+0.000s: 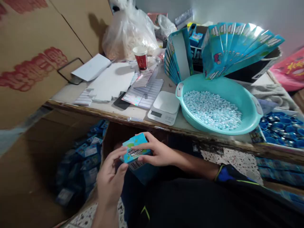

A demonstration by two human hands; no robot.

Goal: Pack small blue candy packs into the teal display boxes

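Observation:
A small blue printed candy box (136, 152) is held over my lap, below the table edge. My left hand (111, 171) grips its left side, thumb and fingers bent around the corner. From the right, my right hand (156, 150) lies over the top and right edge, fingers curled onto the printed face. A turquoise basin (249, 104) of small wrapped candies (211, 109) stands on the table up to the right. Beside it sits a white kitchen scale (163, 107).
Left of my legs, a large open carton (42, 158) holds many blue boxes (87, 152). On the table are white sheets (114, 80), a red paper cup (142, 58), fanned blue cartons (228, 47) and a plastic bag (130, 34). A tray of blue caps (282, 128) lies at right.

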